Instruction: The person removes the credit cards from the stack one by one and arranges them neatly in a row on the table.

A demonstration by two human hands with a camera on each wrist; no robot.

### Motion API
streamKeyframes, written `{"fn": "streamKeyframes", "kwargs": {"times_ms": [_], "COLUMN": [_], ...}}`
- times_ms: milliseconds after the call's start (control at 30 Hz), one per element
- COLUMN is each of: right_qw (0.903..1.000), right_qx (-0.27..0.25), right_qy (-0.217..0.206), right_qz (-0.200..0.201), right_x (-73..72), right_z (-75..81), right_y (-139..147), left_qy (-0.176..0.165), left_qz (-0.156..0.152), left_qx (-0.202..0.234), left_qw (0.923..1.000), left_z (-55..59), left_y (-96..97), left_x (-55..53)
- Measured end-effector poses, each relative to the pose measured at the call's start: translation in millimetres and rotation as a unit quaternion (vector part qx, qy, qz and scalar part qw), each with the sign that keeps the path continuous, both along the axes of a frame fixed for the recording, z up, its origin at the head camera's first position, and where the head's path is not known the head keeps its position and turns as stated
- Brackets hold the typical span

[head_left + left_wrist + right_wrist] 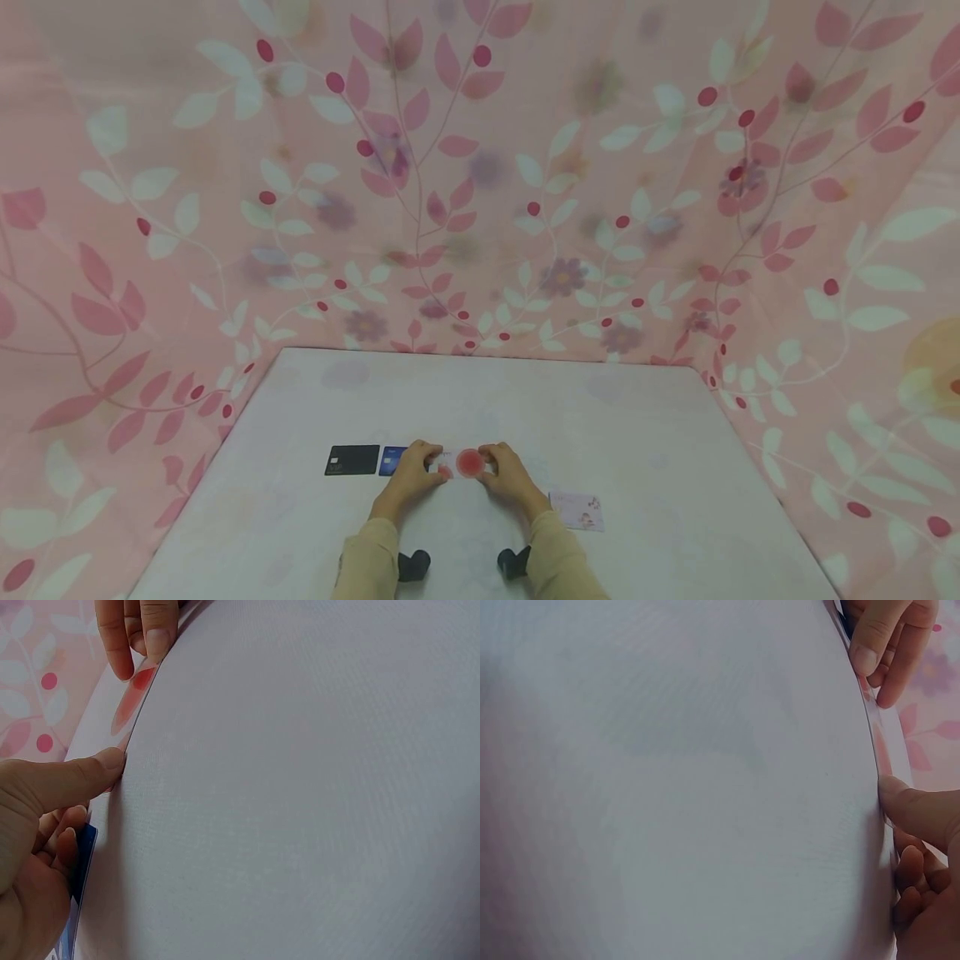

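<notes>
Red discs mark the pale card (470, 463) held between two bare hands over the middle of the white desk (675, 467). The left hand (412, 473) pinches the card's left end and the right hand (515, 477) its right end; each grip is drawn in just enough to span the card, thumb on the near edge and fingertips toward the far one. One large disc sits between the hands, with part of another beside the left thumb.

Only the head view gives the whole row. A black card (352, 460) lies to the left, and right of it a blue card (392, 460) is partly covered by the left hand. A pale pink card (577, 511) with small printed figures lies to the right, nearer, just beside the right wrist.

The wrist views look along the desk at a low slant, so the red-marked card thins to a strip, but the thumbs show clearly at its near edge. The left one also shows the blue card just beside that hand's curled lower fingers. Whether the pinched card touches the desk, I cannot tell.
</notes>
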State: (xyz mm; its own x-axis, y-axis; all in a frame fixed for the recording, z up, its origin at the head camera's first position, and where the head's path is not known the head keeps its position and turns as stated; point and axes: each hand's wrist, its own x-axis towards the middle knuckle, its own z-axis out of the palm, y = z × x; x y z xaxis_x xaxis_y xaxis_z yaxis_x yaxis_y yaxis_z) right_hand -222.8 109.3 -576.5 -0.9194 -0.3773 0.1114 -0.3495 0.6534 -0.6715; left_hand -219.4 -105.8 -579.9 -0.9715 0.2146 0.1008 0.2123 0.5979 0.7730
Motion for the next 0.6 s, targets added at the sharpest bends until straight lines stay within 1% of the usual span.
{"fn": "streamKeyframes", "kwargs": {"times_ms": [67,233,600], "right_qw": [1.0,0.9999,1.0], "right_qx": [-0.002,-0.001,0.002], "right_qy": [-0.003,0.01,0.003], "right_qz": [-0.003,-0.003,-0.006], "right_x": [0.1,-0.5,1.8], "right_z": [-0.7,-2.4,-1.2], "right_y": [0.2,-0.1,-1.7], "left_qy": [-0.004,-0.01,-0.001], "left_qz": [0.001,0.002,-0.005], "left_qx": [0.0,0.006,0.002], "left_qw": [1.0,0.9999,1.0], "left_z": [0.2,0.7,0.8], "left_y": [0.0,0.1,-0.2], "left_x": [-0.2,-1.1,-0.3]}}
